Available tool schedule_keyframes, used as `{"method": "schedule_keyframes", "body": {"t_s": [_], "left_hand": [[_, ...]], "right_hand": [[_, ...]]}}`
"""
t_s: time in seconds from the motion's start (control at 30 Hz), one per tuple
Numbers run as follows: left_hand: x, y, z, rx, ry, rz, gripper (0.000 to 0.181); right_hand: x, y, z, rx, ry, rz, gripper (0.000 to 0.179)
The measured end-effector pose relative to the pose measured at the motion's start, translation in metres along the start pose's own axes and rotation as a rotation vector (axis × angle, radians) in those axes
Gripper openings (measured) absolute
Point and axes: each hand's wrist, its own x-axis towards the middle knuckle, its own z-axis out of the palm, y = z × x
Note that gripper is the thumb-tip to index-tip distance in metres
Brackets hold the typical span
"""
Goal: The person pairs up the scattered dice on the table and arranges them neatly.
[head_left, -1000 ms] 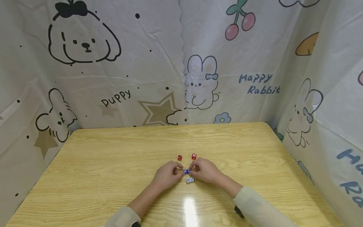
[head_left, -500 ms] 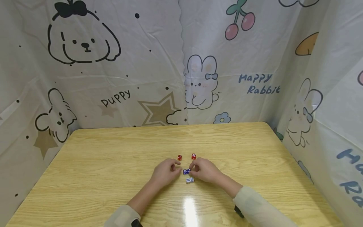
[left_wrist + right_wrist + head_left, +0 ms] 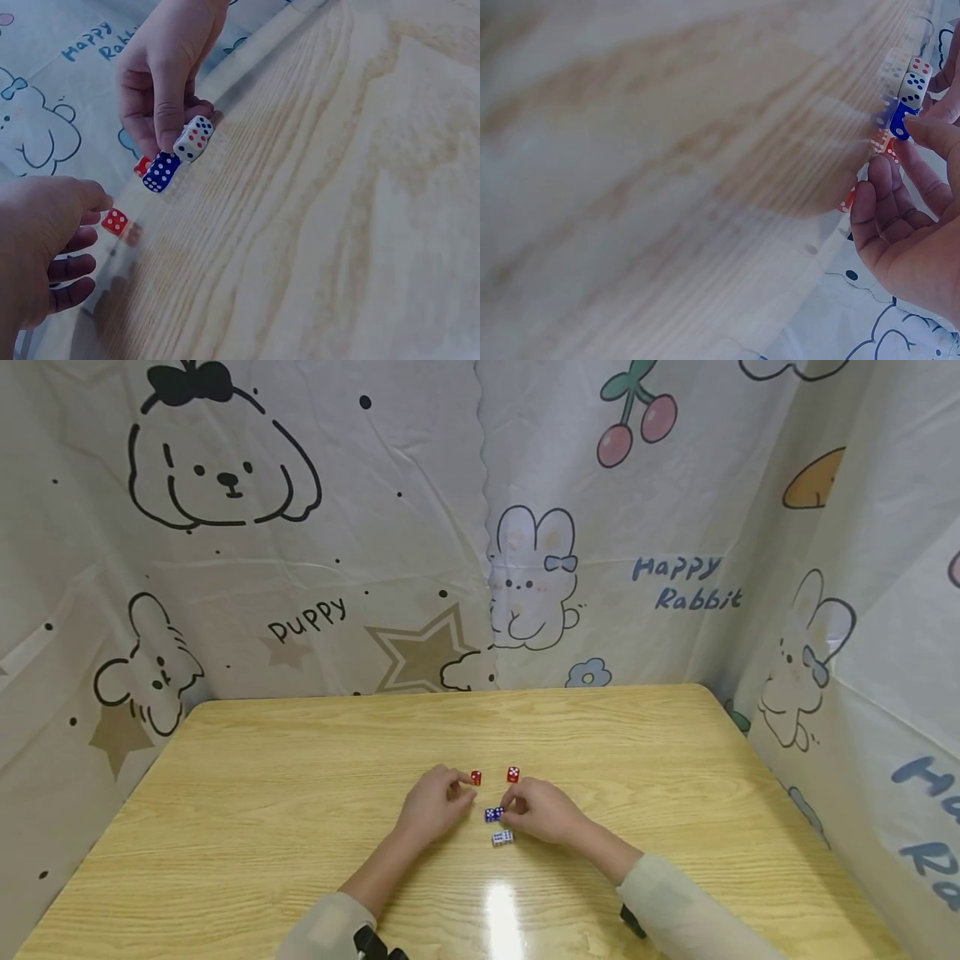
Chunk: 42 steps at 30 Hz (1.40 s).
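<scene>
Left hand [image 3: 435,803]: fingers spread, empty; nearer red die [image 3: 476,778] just right of fingertips. Right hand [image 3: 546,811]: fingers pinching blue dice [image 3: 491,815].

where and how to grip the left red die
Probably best pinched by its near and far faces, coming from the left: the left red die is a small cube resting flat on the table, with a gap to the right red die, and the left hand is beside it on its left.
</scene>
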Motion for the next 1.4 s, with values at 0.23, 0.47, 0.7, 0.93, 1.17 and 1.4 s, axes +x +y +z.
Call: {"method": "schedule_keyframes", "body": {"t_s": [0.23,0.47,0.7,0.93,1.17,1.4], "left_hand": [[0.007,-0.004,0.001,-0.012,0.028,-0.017,0.025],[0.014,-0.009,0.003,-0.016,0.034,-0.043,0.025],[0.019,-0.010,0.004,-0.006,0.043,-0.028,0.024],[0.022,-0.010,0.004,-0.006,0.016,0.003,0.027],[0.024,-0.008,0.004,0.010,-0.024,0.022,0.030],[0.026,-0.006,0.003,0.031,-0.048,0.018,0.029]], "right_hand": [[0.000,0.000,0.000,-0.006,0.002,-0.009,0.017],[-0.001,-0.002,0.000,-0.007,0.007,-0.025,0.018],[0.000,-0.002,-0.001,-0.014,0.009,-0.025,0.017],[0.000,-0.002,0.000,-0.010,0.006,-0.024,0.017],[0.000,-0.001,0.000,-0.003,0.006,-0.022,0.017],[0.001,-0.001,0.000,-0.004,0.006,-0.013,0.017]]}}
